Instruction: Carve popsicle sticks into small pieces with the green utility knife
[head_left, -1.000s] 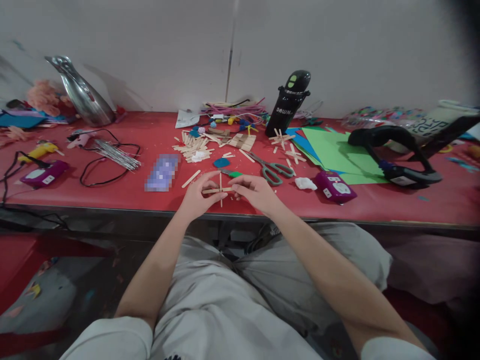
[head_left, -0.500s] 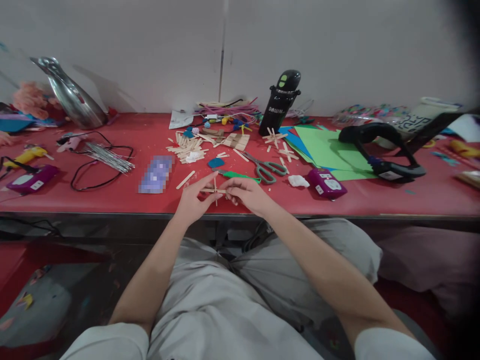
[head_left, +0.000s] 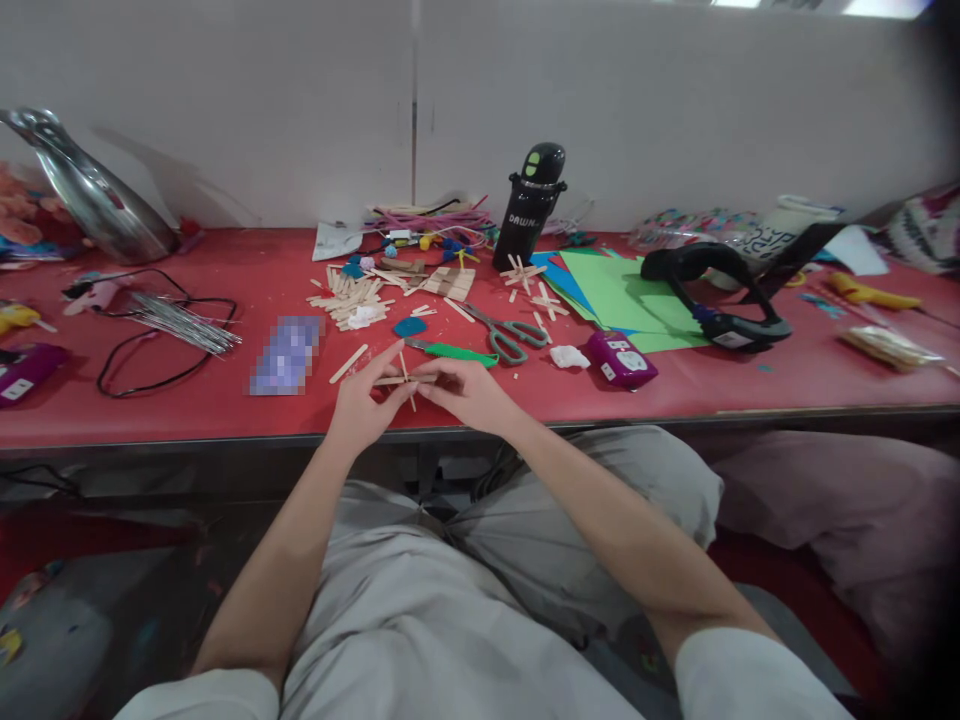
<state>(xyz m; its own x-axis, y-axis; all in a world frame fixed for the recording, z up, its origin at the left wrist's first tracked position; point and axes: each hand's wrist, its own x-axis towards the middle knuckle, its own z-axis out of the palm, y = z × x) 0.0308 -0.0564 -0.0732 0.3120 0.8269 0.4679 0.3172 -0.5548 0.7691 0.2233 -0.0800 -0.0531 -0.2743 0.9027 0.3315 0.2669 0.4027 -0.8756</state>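
Note:
My left hand (head_left: 358, 405) and my right hand (head_left: 463, 392) meet just above the front edge of the red table (head_left: 750, 375). Both pinch a small cross of wooden craft sticks (head_left: 406, 379), the left on its left arm, the right on its right arm. A loose stick (head_left: 349, 363) lies on the table just left of the hands. Beyond them lie a green-handled knife (head_left: 454, 351), grey scissors (head_left: 506, 335) and a pile of craft sticks (head_left: 352, 298).
A black bottle (head_left: 529, 205) stands at the back. Green and blue paper sheets (head_left: 611, 290), a black glue gun (head_left: 712, 295) and a purple device (head_left: 622, 360) lie to the right. Left are a black cable (head_left: 150, 345), metal wires (head_left: 184, 325) and a silver object (head_left: 90, 200).
The view has swung to the right, so everything has slid left in frame. Both hands keep the same hold on the stick cross, which is tilted slightly more.

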